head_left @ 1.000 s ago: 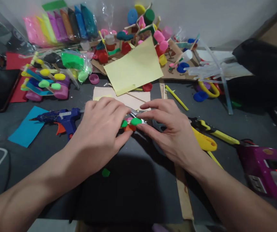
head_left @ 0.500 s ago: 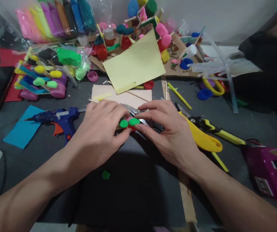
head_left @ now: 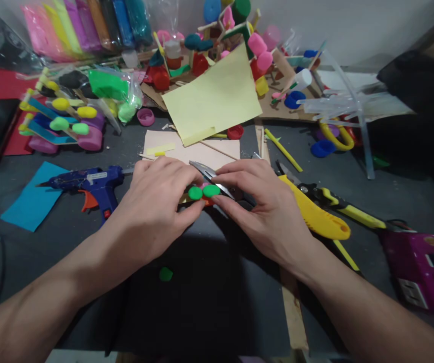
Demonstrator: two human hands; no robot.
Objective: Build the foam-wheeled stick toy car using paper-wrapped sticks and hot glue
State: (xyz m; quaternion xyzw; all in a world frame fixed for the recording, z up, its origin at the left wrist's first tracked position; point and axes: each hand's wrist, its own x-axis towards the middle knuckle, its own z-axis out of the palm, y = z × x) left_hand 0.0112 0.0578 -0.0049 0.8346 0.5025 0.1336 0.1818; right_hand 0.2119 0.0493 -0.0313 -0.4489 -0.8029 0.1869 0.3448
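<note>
Both hands meet over the middle of the dark table around a small clay model with two green clay balls [head_left: 211, 190] on its near side and bits of pink and red beneath them. My left hand [head_left: 160, 194] is closed on the model's left part, fingers curled over it. From the right, thumb and fingers of my right hand [head_left: 260, 201] pinch the model by the right green ball. Most of the model is hidden by the fingers. Just behind it lie metal scissors [head_left: 205, 170], partly covered by my right hand. A loose green clay piece [head_left: 166, 274] rests nearer to me.
A blue glue gun [head_left: 92, 184] lies left on blue paper [head_left: 31, 201]. Right are a yellow-handled cutter [head_left: 315, 212], a utility knife [head_left: 349, 209] and a purple power strip [head_left: 417, 272]. Behind stand a clay-wheeled stick car [head_left: 58, 121], yellow paper [head_left: 215, 96] and bagged clay [head_left: 111, 30].
Both hands keep their hold on the clay model, with only slight finger shifts. The scissors behind show a little more. The whole view has shifted slightly.
</note>
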